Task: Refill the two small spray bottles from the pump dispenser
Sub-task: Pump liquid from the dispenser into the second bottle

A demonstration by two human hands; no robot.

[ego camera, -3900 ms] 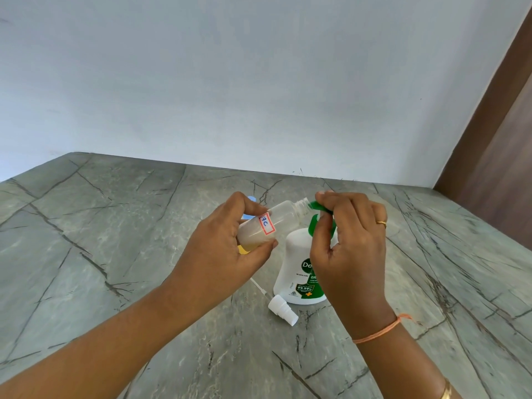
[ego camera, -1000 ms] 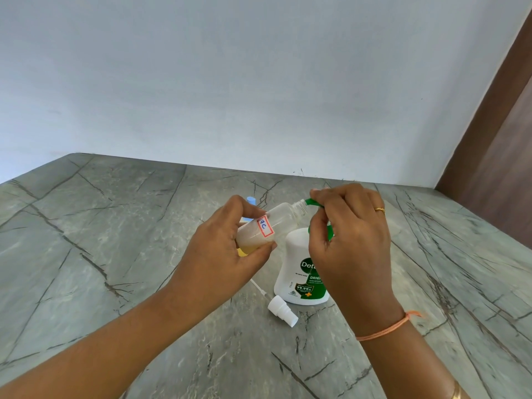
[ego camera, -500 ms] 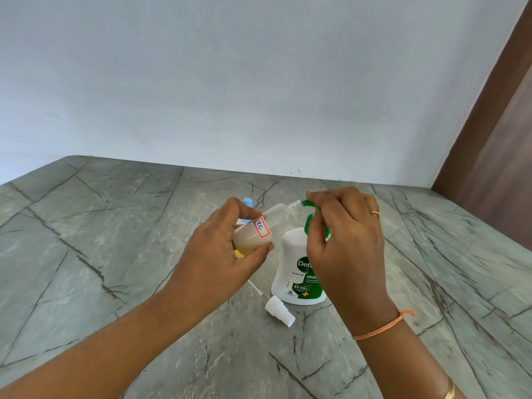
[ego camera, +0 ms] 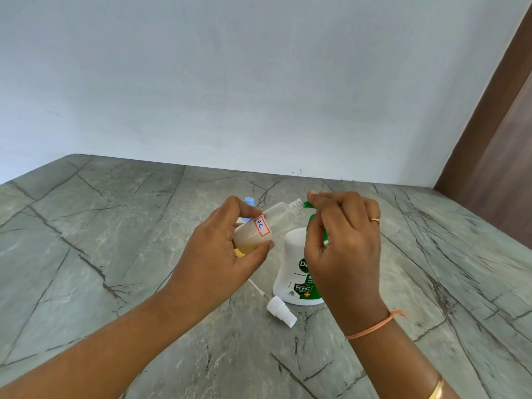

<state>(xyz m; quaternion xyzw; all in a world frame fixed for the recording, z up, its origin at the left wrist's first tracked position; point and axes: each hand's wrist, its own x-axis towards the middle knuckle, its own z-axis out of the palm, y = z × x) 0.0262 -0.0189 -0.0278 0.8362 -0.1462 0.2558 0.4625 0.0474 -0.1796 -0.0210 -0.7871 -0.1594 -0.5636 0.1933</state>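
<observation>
Head view: two bare hands work over a grey marble table (ego camera: 86, 240).
Left hand (ego camera: 221, 254): clamped around a small spray bottle (ego camera: 273, 220), held tilted, open neck pointing up and right.
Right hand (ego camera: 342, 240): fingers pressed on the green pump nozzle (ego camera: 308, 204) of the pump dispenser (ego camera: 293, 272).
Key relation: bottle mouth touches the spout tip.
Spray cap (ego camera: 280, 311): lying on the table, near the dispenser.
Second bottle: only a blue tip (ego camera: 249, 201) behind the left hand.
</observation>
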